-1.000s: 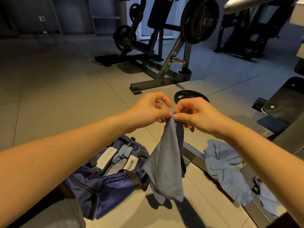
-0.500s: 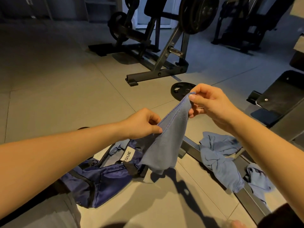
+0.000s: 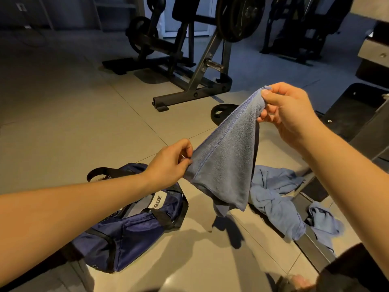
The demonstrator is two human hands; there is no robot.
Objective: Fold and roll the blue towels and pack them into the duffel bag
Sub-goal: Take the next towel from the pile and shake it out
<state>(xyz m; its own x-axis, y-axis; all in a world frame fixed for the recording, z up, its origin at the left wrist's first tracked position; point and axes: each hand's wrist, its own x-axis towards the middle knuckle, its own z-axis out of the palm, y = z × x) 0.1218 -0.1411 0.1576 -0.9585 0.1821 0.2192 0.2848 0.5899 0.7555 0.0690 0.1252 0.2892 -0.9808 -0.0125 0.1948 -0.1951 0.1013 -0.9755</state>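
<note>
From the head view, both arms reach out over a tiled floor [image 3: 73, 123] in a gym. The towel [image 3: 225, 161] is in the air between them, held above the floor. The left hand [image 3: 170, 163] pinches one end of its stitched hem, its grip closed tight on the cloth between thumb and curled fingers. The right hand [image 3: 288, 110], higher and farther out, pinches a corner of the towel between thumb and forefinger, the other fingers curled beneath. The hem is pulled taut and runs on a slant, from low at the left hand up to the right hand. The rest of the cloth hangs below that line and narrows to a limp point aimed at the floor. A navy bag [image 3: 134, 228] lies on the floor under the left forearm, its long axis running from near left to far right, a white label reading "QUE" on top. Right of the hanging point, loose towels [image 3: 271, 199] lie crumpled over a metal rail [image 3: 311, 245], with another [image 3: 322, 224] just beyond them. A weight plate [image 3: 223, 112] lies flat behind the towel, and a weight machine [image 3: 189, 60] stands farther back.
</note>
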